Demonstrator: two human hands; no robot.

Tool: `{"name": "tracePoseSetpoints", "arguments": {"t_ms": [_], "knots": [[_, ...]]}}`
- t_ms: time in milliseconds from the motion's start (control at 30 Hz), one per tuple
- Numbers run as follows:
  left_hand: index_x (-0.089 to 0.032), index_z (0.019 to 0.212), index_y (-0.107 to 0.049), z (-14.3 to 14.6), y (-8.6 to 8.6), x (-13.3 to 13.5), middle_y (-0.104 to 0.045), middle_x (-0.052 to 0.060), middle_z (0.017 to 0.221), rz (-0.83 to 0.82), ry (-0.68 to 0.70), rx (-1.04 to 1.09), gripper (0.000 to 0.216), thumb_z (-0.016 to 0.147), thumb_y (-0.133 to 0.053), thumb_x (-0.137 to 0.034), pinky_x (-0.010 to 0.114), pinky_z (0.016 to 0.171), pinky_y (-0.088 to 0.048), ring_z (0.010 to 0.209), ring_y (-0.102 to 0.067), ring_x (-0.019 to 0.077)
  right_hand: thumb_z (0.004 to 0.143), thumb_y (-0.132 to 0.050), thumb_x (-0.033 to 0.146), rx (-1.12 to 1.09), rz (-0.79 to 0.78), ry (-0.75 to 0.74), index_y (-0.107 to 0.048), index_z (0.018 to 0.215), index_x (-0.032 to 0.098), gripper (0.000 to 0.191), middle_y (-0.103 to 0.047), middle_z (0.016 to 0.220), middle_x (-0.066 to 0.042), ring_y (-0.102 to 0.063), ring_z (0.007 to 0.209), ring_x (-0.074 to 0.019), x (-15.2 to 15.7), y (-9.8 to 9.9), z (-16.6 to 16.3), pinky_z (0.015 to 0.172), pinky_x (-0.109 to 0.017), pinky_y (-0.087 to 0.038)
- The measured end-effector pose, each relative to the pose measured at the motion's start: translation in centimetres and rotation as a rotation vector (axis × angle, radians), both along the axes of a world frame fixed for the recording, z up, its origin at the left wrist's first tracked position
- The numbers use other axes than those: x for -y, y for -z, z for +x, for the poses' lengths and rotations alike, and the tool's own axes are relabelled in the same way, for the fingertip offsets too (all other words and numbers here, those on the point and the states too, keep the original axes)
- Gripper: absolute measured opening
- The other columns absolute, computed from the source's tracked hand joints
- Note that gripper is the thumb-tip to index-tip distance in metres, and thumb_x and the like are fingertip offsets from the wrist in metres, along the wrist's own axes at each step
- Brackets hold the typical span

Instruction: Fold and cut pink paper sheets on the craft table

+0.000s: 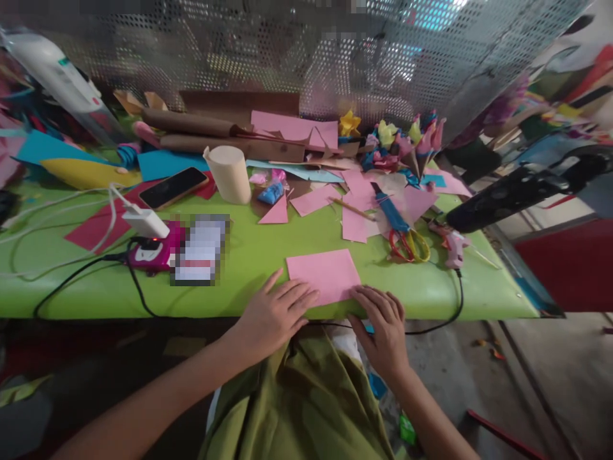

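Left of the scissors (401, 223) and nearer to us, a plain pink sheet (323, 273) lies flat on the green counter (258, 246). Our left hand (272, 313) is spread fairly flat, gripping nothing, its fingers loosely parted over the sheet's near left corner; our right hand (384, 326) is gently curved, thumb well apart, fingertips at the near right corner, though we cannot tell how firmly they press. The step in hand seems to be steadying the sheet, and we would do that best with flat, light, evenly weighted fingertips, so neither corner buckles or skews. The sheet's long axis runs sideways, roughly along the counter's near edge, its right end pointing just to our side of the scissors and angled slightly away from us. Close by the scissors, a pencil (354, 209) and pink offcuts (355, 225) lie to the left, a glue gun (454, 248) to the right.
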State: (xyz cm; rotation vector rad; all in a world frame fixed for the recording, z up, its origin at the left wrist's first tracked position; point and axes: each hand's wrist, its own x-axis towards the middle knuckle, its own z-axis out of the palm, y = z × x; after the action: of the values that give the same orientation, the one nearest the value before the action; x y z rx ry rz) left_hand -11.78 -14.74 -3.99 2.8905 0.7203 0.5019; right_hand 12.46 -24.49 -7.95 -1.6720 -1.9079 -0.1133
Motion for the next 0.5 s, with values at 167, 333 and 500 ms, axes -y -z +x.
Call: {"name": "tracePoseSetpoints", "arguments": {"t_ms": [167, 333, 500], "knots": [[-0.017, 0.108, -0.066, 0.5, -0.3, -0.8, -0.073, 0.005, 0.113, 0.057, 0.011, 0.103, 0.022, 0.097, -0.048, -0.014, 0.047, 0.111, -0.037, 0.11, -0.065, 0.0193, 0.091, -0.061, 0.025, -0.087, 0.023, -0.014, -0.062, 0.124, 0.031, 0.034, -0.069, 0.116, -0.006, -0.062, 0.11, -0.0266, -1.1, -0.6, 0.2, 0.1, -0.047, -0.04], [-0.019, 0.099, -0.067, 0.3, -2.4, -1.8, -0.077, 0.001, 0.098, 0.084, -0.049, 0.272, 0.018, 0.096, -0.05, -0.013, 0.04, 0.104, -0.043, 0.094, -0.07, 0.0151, 0.092, -0.06, 0.019, -0.213, 0.047, -0.073, -0.07, 0.105, 0.03, 0.019, -0.073, 0.1, -0.003, -0.066, 0.095, -0.0219, -2.6, -2.0, 0.5, 0.088, -0.041, -0.046], [-0.022, 0.099, -0.067, 0.4, -4.5, -3.4, -0.077, 0.001, 0.093, -0.052, -0.137, 0.403, 0.01, 0.094, -0.058, -0.024, 0.038, 0.099, -0.046, 0.085, -0.07, 0.0155, 0.091, -0.061, 0.022, -0.472, 0.056, -0.07, -0.073, 0.093, 0.028, 0.014, -0.072, 0.089, -0.003, -0.066, 0.086, -0.02, -4.5, -4.4, 0.5, 0.078, -0.036, -0.05]]}}
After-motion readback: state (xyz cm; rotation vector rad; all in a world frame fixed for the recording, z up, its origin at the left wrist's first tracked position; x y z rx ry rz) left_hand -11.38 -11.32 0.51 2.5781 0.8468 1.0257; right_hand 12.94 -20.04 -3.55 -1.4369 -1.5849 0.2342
